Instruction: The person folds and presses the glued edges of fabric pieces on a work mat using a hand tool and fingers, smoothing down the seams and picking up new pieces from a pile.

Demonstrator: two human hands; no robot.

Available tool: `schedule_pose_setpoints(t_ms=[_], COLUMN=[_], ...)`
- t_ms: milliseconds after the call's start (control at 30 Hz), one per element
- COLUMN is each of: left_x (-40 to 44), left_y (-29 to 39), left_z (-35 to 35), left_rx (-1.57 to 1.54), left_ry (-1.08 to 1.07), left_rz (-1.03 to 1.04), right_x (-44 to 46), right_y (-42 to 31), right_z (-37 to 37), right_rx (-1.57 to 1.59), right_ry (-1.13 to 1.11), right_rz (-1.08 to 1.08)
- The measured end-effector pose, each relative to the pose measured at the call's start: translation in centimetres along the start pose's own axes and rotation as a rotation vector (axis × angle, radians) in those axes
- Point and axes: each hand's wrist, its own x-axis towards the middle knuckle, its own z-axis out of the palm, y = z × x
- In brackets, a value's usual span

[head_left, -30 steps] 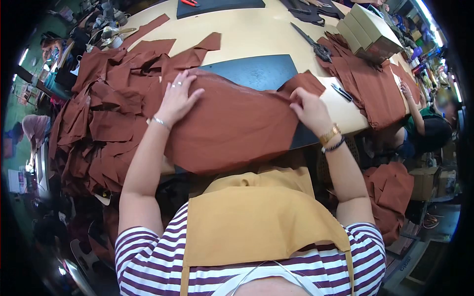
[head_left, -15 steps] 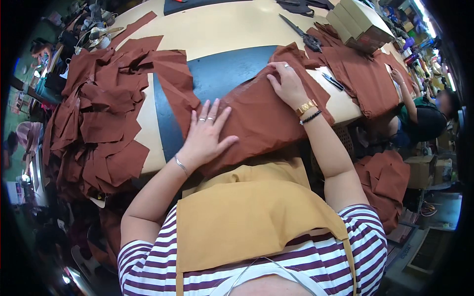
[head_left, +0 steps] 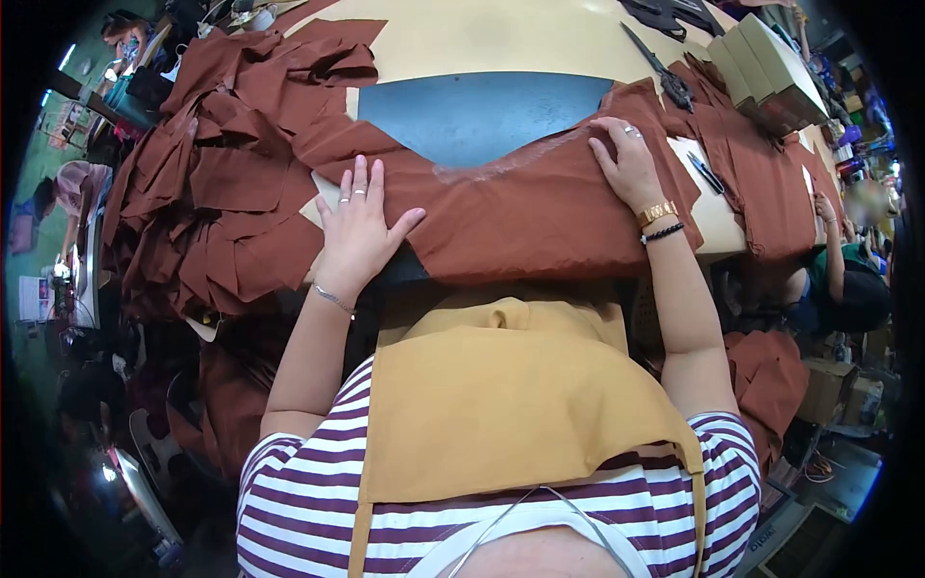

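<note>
A rust-brown fabric piece lies across the near table edge, its curved upper edge streaked with whitish marks. Flat on its left part rests my left hand, fingers spread and thumb out. My right hand touches the fabric's right part near the curved edge, fingers lightly bent and apart, gripping nothing. Under the fabric a dark blue board shows through the curve. A pale strip of table with thread snips is just right of my right hand.
Crumpled rust-brown fabric is heaped on the left. To the right are large scissors, a cardboard box and more brown fabric. Another person's arm is at the far right.
My left hand has slid left, spreading the fabric's left part outward so it lies straighter. My right hand stays on the right part. The view has shifted.
</note>
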Motion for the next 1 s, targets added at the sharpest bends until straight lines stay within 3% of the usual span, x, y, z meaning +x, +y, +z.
schedule_pose_setpoints(t_ms=[133,267,367,400,500,600,800,1000], left_x=[0.4,3.8,7.4,8.4,10.4,9.8,8.2,7.0], left_y=[0.8,3.7,6.4,7.5,10.0,11.0,10.6,10.3], left_z=[-0.3,-2.7,-3.8,-2.7,-0.2,0.7,2.0,1.8], left_rx=[0.005,-0.257,-0.531,-0.543,-0.58,-0.693,-0.805,-0.661], left_ry=[0.171,0.221,0.037,0.144,0.127,0.084,0.216,0.227], left_rz=[0.078,0.271,0.416,0.479,0.578,0.567,0.579,0.566], right_x=[0.0,0.8,0.9,0.8,0.5,0.3,0.2,0.1], right_y=[0.2,-0.6,-1.4,-1.7,-1.7,-1.9,-2.0,-1.5], right_z=[-0.1,-0.6,-0.2,0.0,0.7,0.4,0.3,0.6], right_rx=[-0.004,0.027,0.067,0.089,0.078,0.081,0.074,-0.041], right_ry=[-0.027,0.025,0.037,0.033,-0.01,-0.015,-0.024,-0.027], right_rz=[-0.003,-0.035,-0.062,-0.075,-0.064,-0.064,-0.106,-0.23])
